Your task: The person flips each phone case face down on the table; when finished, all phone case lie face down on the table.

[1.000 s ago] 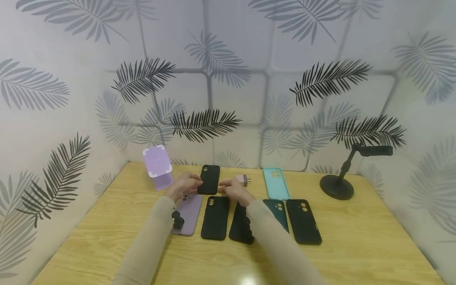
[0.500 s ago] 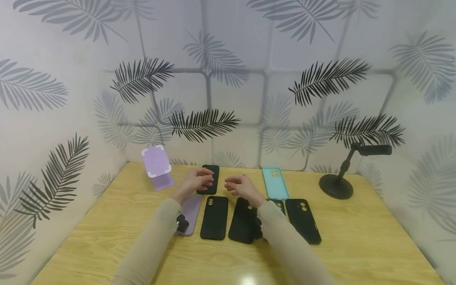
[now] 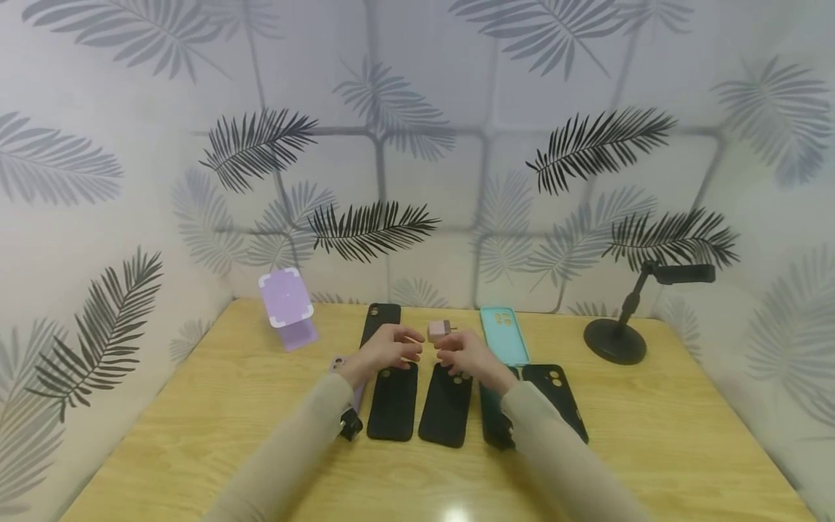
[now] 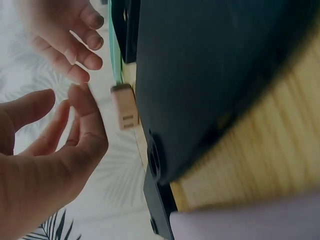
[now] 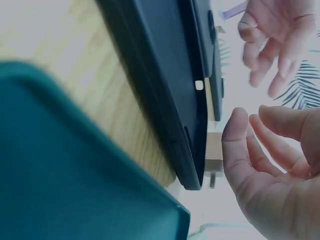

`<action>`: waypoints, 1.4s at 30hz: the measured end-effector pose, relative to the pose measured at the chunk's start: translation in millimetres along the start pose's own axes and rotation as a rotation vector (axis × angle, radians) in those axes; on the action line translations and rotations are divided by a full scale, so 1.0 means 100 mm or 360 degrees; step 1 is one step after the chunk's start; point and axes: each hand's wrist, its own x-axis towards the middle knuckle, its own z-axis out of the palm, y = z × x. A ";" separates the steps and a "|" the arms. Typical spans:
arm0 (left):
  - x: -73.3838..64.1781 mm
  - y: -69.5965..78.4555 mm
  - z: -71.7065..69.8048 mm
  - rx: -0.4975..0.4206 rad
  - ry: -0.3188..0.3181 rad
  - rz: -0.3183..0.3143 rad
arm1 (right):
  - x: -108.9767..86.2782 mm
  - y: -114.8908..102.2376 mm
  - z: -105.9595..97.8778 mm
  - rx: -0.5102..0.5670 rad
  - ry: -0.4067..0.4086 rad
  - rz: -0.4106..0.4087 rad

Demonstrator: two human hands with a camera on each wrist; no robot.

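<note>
Both hands hover above the row of phone cases, apart from each other and holding nothing. The left hand is over the top of a black phone case, its fingers loosely bent. Loosely bent too, the right hand hangs over the top of a second black phone case. Between and behind them lies a pink charger plug. A further black case lies behind the left hand, and a purple case is partly hidden under the left wrist. The teal case sits below the right wrist.
At back left stands a purple phone stand. A light turquoise case lies behind the right hand, and another black case at its right. A black stand with a round base is at the table's back right.
Both hands have drawn back from the rear black case and charger plug. The left hand moved right and toward me; the right hand shifted right and nearer. The charger plug is in plain sight again.
</note>
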 end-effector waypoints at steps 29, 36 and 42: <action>-0.09 -0.05 0.28 0.0137 -0.0284 -0.0044 | -0.52 0.19 -0.32 -0.0154 -0.0140 0.0164; -0.10 -0.02 0.32 0.0186 -0.0287 -0.0036 | -0.51 0.16 -0.29 -0.0134 -0.0155 0.0198; -0.08 -0.02 0.30 0.0150 -0.0220 -0.0034 | -0.49 0.14 -0.27 -0.0128 -0.0159 0.0218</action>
